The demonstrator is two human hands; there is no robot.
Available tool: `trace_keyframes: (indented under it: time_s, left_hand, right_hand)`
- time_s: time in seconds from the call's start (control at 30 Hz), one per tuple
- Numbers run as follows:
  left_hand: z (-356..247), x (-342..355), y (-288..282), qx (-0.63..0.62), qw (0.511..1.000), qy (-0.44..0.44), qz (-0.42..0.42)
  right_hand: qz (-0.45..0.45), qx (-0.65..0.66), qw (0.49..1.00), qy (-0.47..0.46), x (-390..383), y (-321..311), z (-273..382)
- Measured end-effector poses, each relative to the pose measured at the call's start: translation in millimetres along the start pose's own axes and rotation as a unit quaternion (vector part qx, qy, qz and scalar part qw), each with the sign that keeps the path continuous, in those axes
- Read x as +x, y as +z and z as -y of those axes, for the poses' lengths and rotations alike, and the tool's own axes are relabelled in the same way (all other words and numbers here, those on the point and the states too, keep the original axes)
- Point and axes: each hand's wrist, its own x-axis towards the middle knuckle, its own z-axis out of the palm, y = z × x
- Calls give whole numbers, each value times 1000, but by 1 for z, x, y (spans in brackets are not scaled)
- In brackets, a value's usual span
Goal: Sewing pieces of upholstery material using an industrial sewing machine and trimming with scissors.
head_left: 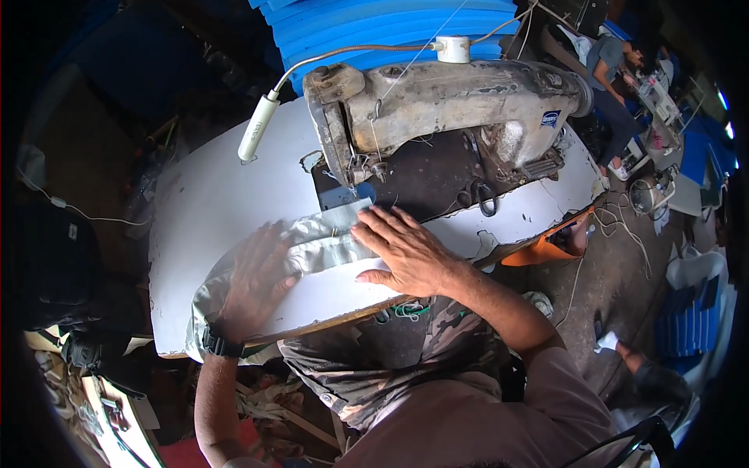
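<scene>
A pale grey-green strip of patterned fabric [314, 253] lies across the white table [234, 183], one end close below the needle of a worn sewing machine [452, 97]. My right hand [409, 248] rests flat at the strip's right end, fingers stretched toward the needle and thumb apart. On the strip's left part lies my left hand [256, 273], slightly smeared, its fingers extended and a dark watch on the wrist. From there the fabric curves down over the table's near left edge. Neither hand grips anything.
Dark-handled scissors [485, 199] lie under the machine's arm. A white tube lamp [259, 126] hangs from a bent metal neck at the left. Blue sheets [382, 31] are stacked behind. An orange holder [546, 248] hangs by the right edge. Another person [608, 66] works at far right.
</scene>
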Motion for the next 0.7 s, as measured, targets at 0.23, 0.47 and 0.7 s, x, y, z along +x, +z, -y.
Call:
trace_keyframes:
  time_s: [0.23,0.47,0.7]
  left_hand:
    - [7,10,12,20,999,-40,-2]
    - [-8,-71,-23,71,959,3,-276]
    - [-13,-324,147,-334,515,-584,-531]
  right_hand:
    - [-48,-10,998,42,12,-4,-10]
    - [-171,-37,985,12,15,-20,-4]
    - [-111,-115,974,-158,14,7,71]
